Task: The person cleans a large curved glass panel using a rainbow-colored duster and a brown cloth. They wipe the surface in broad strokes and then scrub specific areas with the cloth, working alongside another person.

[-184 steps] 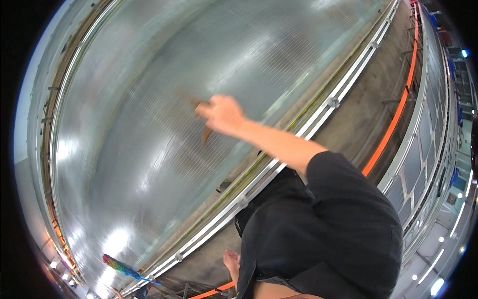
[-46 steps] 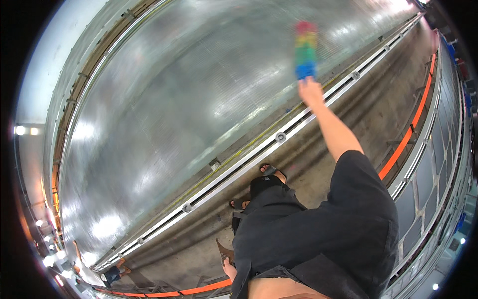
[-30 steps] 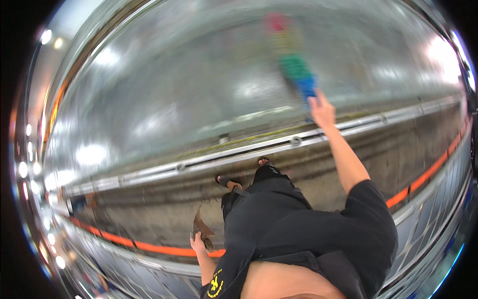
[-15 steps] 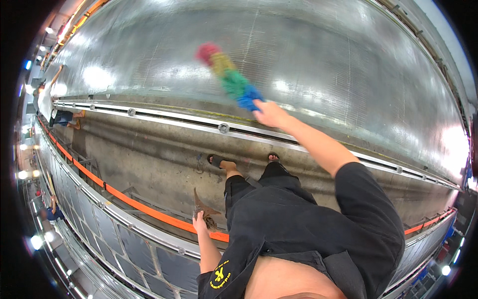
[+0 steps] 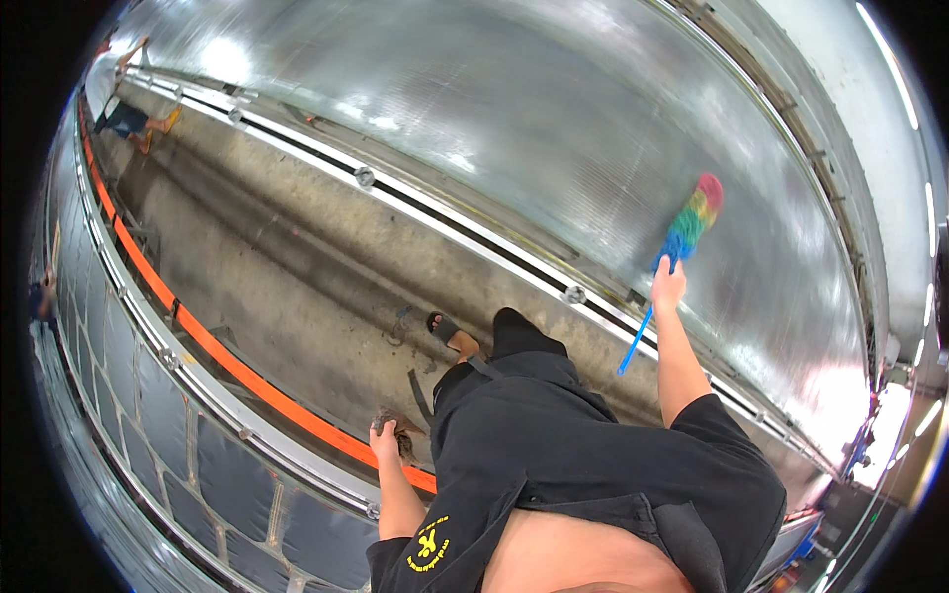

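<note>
My right hand [image 5: 669,285] is closed around a feather-style duster [image 5: 697,212], fluffy in pink, yellow, green and blue. Its thin blue handle sticks out below my fist toward the metal rail. The duster's head lies over a long, shiny, film-covered table surface [image 5: 514,128]; whether it touches the film I cannot tell. Low at my left side, my left hand [image 5: 383,443] grips a crumpled brown rag [image 5: 404,433], with a dark strip hanging beside it.
A metal rail [image 5: 474,233] with round fittings edges the table. Behind me, an orange bar [image 5: 247,385] runs along another long table with dark panels [image 5: 237,474]. Concrete floor [image 5: 287,257] lies between. Another person [image 5: 124,114] leans at the far left.
My right hand has swung the duster to the right across the film, and its handle now shows. The view has turned to the right. The rag stays in my left hand.
</note>
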`<state>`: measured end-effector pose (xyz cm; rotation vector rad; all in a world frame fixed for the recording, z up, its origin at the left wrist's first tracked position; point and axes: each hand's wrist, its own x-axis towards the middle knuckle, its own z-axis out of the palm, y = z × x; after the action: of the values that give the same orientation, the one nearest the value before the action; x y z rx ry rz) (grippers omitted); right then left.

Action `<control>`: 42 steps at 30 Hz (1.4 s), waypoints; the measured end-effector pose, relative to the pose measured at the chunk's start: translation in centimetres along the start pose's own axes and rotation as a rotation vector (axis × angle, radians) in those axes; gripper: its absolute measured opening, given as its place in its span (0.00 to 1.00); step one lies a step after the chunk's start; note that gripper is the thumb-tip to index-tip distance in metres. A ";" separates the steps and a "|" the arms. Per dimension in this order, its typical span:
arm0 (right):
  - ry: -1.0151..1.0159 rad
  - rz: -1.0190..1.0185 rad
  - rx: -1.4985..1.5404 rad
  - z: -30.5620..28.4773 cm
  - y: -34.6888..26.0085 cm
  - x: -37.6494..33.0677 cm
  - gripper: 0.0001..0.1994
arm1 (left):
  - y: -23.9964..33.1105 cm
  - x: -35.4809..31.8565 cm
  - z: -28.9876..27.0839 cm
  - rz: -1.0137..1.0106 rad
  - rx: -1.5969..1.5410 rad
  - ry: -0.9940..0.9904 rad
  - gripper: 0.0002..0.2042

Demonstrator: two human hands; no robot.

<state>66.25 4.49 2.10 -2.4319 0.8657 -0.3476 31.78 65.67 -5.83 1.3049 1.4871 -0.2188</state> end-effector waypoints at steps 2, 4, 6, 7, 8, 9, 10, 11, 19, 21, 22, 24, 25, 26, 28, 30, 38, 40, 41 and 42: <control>-0.128 0.105 -0.079 3.6 0.1 -0.4 0.26 | 0.5 1.6 -0.9 -0.080 -0.111 0.038 0.32; -0.188 -0.240 -0.160 8.8 -6.6 -3.6 0.27 | 1.5 4.0 -2.1 -0.088 -0.143 0.081 0.39; -0.450 -0.398 -0.016 13.4 -16.1 -6.7 0.26 | 3.8 5.5 -2.5 -0.108 -0.188 0.185 0.39; -0.592 -0.448 0.026 15.6 -20.7 -8.1 0.26 | 6.0 6.4 -2.2 -0.074 -0.188 0.150 0.38; -0.633 -0.577 0.121 18.3 -23.3 -8.1 0.26 | 9.0 7.1 -1.3 -0.035 -0.175 0.091 0.36; -0.781 -0.592 0.101 20.4 -27.3 -8.7 0.26 | 11.6 7.7 -1.1 -0.001 -0.159 0.047 0.35; -0.879 -0.619 0.189 21.9 -31.0 -9.3 0.26 | 14.2 8.2 -0.8 0.036 -0.174 -0.038 0.34; -0.967 -0.649 0.280 22.8 -34.3 -9.1 0.25 | 16.6 8.5 -0.4 0.086 -0.154 -0.047 0.33; -0.259 -0.288 0.532 21.1 -36.4 3.9 0.23 | 26.1 9.4 -1.7 0.245 -0.115 -0.021 0.27; 0.005 -0.132 0.365 21.2 -32.5 8.0 0.23 | 23.9 11.0 -4.0 0.192 -0.102 -0.012 0.27; 0.130 -0.103 0.303 20.5 -30.8 9.6 0.22 | 24.1 10.4 -3.2 0.124 -0.078 -0.006 0.26; 0.176 -0.032 0.174 22.1 -30.7 10.6 0.20 | 23.9 9.0 -2.3 -0.060 -0.113 0.044 0.26; 0.106 0.013 0.097 23.5 -30.9 10.4 0.19 | 23.2 8.8 -2.4 -0.068 -0.097 0.019 0.25; 0.040 0.061 0.019 24.5 -30.8 10.5 0.18 | 22.6 8.6 -2.7 -0.073 -0.078 -0.009 0.25; -0.172 -0.043 0.084 28.7 -36.2 5.9 0.14 | 21.7 9.9 -3.9 -0.095 0.051 -0.019 0.24; -0.417 -0.202 0.180 31.1 -44.2 0.0 0.16 | 20.9 11.2 -5.5 -0.112 0.239 0.051 0.24; -0.947 -0.551 0.556 34.9 -55.3 -4.4 0.24 | 36.4 18.5 -2.8 0.223 0.284 -0.090 0.27; -0.758 -0.447 0.558 32.5 -56.2 -3.1 0.25 | 39.8 21.8 -3.9 0.222 0.120 -0.091 0.28; -0.464 -0.439 0.464 33.0 -54.1 -1.8 0.24 | 41.5 23.5 -3.8 0.226 0.038 -0.111 0.28; -0.367 -0.260 0.502 32.2 -53.8 -1.2 0.25 | 42.6 24.9 -4.8 0.249 0.017 -0.089 0.28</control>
<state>105.66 53.18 5.55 -2.0391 0.2603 -0.1729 67.56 99.91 -2.85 1.4616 1.2374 -0.1252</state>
